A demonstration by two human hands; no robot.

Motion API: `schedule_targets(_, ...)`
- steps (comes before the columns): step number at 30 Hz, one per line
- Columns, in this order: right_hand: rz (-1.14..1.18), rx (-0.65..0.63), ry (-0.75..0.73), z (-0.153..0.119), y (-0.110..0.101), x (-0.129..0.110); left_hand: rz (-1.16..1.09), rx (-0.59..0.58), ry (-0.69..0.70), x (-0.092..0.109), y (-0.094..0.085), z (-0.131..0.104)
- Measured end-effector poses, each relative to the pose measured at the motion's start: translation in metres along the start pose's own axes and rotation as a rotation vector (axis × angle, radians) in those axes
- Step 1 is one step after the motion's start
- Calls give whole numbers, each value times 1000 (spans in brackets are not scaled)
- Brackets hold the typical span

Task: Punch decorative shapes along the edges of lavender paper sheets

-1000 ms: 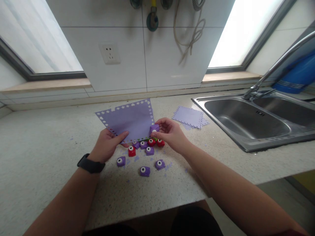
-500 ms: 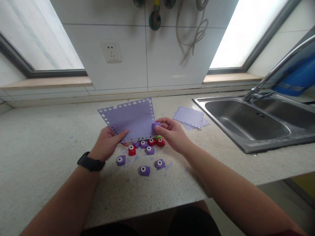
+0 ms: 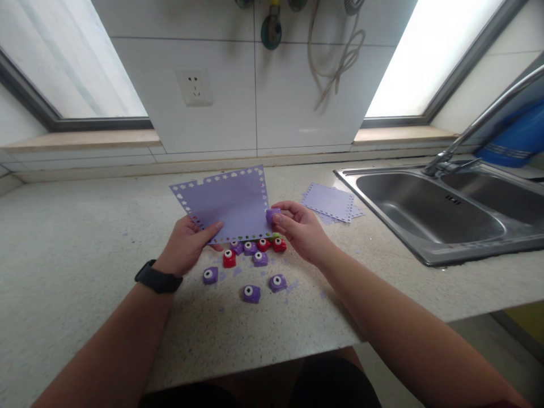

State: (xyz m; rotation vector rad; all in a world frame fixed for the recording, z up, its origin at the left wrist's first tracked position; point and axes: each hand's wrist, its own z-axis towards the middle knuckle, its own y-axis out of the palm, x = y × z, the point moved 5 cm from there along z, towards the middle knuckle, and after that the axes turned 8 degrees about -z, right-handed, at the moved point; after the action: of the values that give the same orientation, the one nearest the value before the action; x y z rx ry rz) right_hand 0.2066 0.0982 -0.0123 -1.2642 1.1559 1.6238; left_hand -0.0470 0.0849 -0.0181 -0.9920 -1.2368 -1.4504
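My left hand [image 3: 190,245] grips the lower left corner of a purple sheet of paper [image 3: 229,207], thumb on top. Small shapes such as stars and hearts are punched along its edges, and it is held tilted above the counter. At the sheet's right edge, my right hand [image 3: 300,229] pinches a purple craft punch [image 3: 272,215] between thumb and fingers. Whether the paper sits inside the punch's slot I cannot tell. Below lie several more purple punches [image 3: 251,293] and red punches [image 3: 229,259], with a green one [image 3: 276,234] partly hidden by the paper.
Punched purple sheets [image 3: 329,201] lie stacked on the speckled counter [image 3: 106,226], right of my hands. Small purple paper bits are scattered among the punches. Further right is a steel double sink [image 3: 425,209] with a faucet [image 3: 446,156]. A tiled wall stands behind.
The right hand and its punch have shifted slightly along the sheet's right edge, upward and away from the corner. The whole view has moved a little. Both grips stay the same.
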Motion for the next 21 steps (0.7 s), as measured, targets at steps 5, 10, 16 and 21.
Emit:
schedule_targets(5,-11,11,-3,0,-1,0,-6,-6,-4,0,0,0)
schedule_targets(10,15,6,3,0,-1,0,14,7,-8,0,0,0)
schedule_targets(16,61,3,3,0,0,0,56,3,-25,3,2,-2)
schedule_targets(21,64,2,-7,0,1,0,80,18,-42,6,4,-5)
